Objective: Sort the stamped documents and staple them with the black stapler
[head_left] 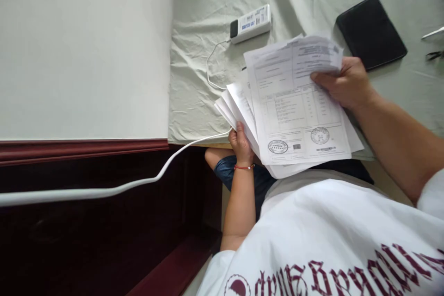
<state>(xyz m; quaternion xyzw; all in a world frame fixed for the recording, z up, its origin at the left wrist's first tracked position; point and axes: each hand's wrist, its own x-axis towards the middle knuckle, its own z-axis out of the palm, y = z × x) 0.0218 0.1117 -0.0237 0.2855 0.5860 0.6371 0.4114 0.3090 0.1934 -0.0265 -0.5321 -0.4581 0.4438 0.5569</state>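
Observation:
A fanned stack of printed papers (284,101) is held between my two hands, over the table's near edge and partly above my lap. My right hand (352,83) pinches the stack at its upper right, thumb on top of the front sheet. That sheet carries a printed table, two round stamps and a barcode; its small text is too blurred to read. Lower down, my left hand (241,143) grips the left edges of the sheets, which spread apart there. Its fingers behind the papers are mostly hidden.
On the green tablecloth (197,18), a white power bank (251,23) lies beyond the papers with a white cable (138,182) running left. A black tablet-like slab (371,32) rests near my right hand. Small dark tools (434,55) sit at the far right.

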